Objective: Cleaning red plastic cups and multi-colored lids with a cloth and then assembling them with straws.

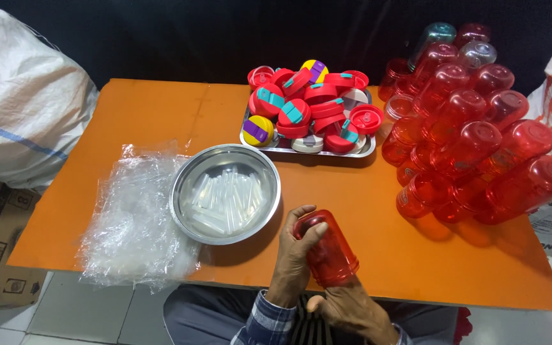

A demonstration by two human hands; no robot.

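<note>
Both hands wrapped around one translucent red plastic bottle (326, 250), held near the front edge of the orange tabletop (148, 115): left hand (296, 255) clasping the upper end, right hand (351, 310) cupping the lower end. No lid on it yet. Many more to go, judging by the glossy heap of matching red bottles (474, 140) at right. Metal tray (365, 152) piled with round red lids (308, 108). Shiny steel bowl (183, 204) holding clear tubes (225, 198). Crinkled clear plastic bags (132, 217) at left.
</note>
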